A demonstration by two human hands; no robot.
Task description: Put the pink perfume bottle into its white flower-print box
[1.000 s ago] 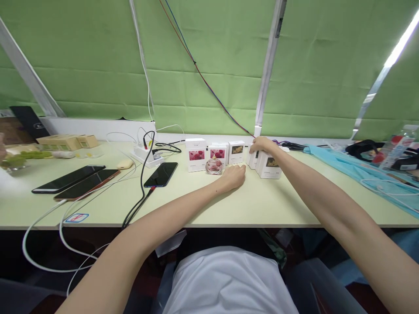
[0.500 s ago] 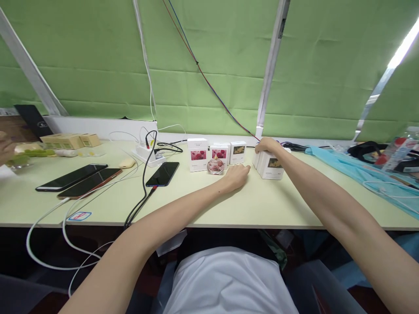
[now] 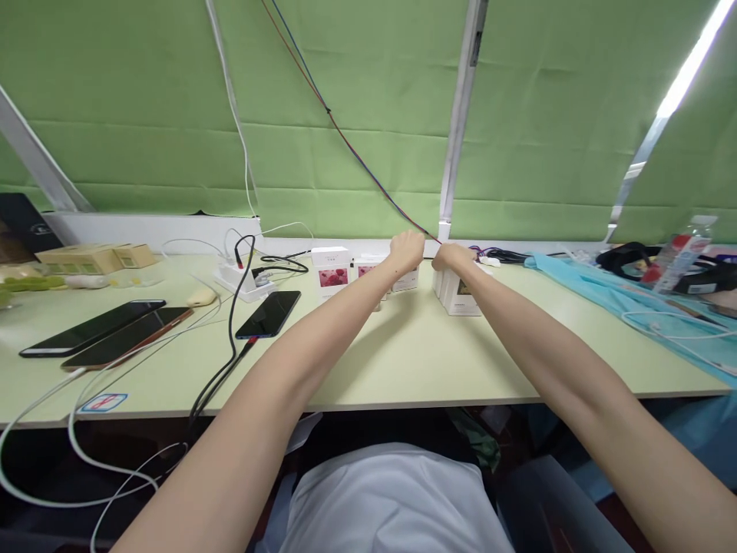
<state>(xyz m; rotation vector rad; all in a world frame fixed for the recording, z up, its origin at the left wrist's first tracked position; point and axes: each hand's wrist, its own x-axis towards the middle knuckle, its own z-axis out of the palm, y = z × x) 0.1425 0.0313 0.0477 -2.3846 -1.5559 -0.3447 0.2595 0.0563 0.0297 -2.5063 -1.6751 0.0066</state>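
My left hand [image 3: 408, 247] is raised just above the small white boxes [image 3: 406, 282] at the middle back of the table; its fingers point away and are hidden. To the left stands a taller white box [image 3: 332, 274] with a pink flower picture. My left forearm mostly hides another pink-flower box [image 3: 365, 269] and the glass bottle. My right hand [image 3: 454, 257] rests on the top and left of a group of white boxes [image 3: 464, 303], its fingers curled down behind them.
Three phones, one of them a dark phone [image 3: 269, 314], lie on the left with cables. A white power strip [image 3: 245, 284] stands behind. Blue cloth [image 3: 599, 296] and a plastic bottle [image 3: 685, 253] are on the right. Yellowish boxes [image 3: 86, 259] sit at far left.
My left hand has risen from the tabletop beside the glass bottle to above the small boxes. My right hand stays at its group of boxes. The view has shifted a little to the right.
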